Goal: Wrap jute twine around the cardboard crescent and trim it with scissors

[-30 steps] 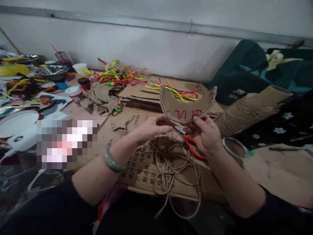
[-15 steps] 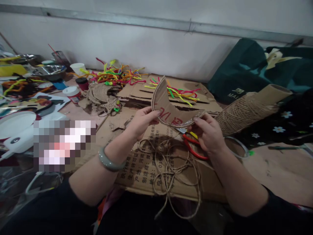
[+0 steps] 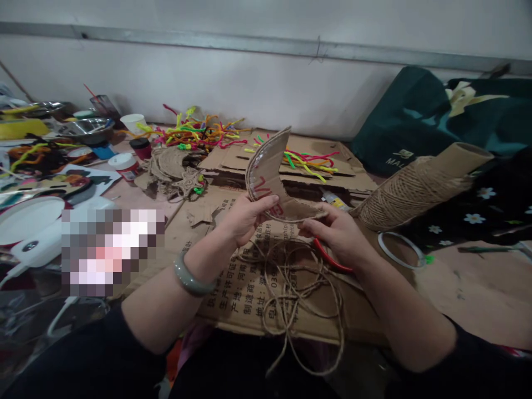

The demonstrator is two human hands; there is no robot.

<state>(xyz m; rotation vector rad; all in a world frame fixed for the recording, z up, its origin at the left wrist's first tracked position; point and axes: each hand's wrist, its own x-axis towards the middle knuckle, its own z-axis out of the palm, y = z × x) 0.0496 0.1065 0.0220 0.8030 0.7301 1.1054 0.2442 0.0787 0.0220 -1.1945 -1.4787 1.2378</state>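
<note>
A crescent-shaped piece of cardboard (image 3: 266, 172) with red print and twine along its outer edge is held up between both hands. My left hand (image 3: 249, 217) pinches its lower left edge, thumb on the printed face. The fingers of my right hand (image 3: 334, 227) are closed on its right tip. Below it, loose loops of twine (image 3: 291, 293) lie on a printed cardboard sheet (image 3: 220, 296) and hang over its front edge. Red-handled scissors (image 3: 332, 259) are partly hidden under my right hand. Behind that hand lies a small tube with a yellow label (image 3: 333, 199).
A large twine roll (image 3: 411, 191) and a clear ring (image 3: 401, 249) are at the right, before a green bag (image 3: 399, 122). Colourful pipe cleaners (image 3: 199, 130), a twine-covered crescent (image 3: 168, 166) and a white-lidded jar (image 3: 123, 165) stand further back left.
The crescent has shifted left and turned, its upper tip now leaning right. My right hand has moved left with it, uncovering the yellow-labelled tube and more of the ring.
</note>
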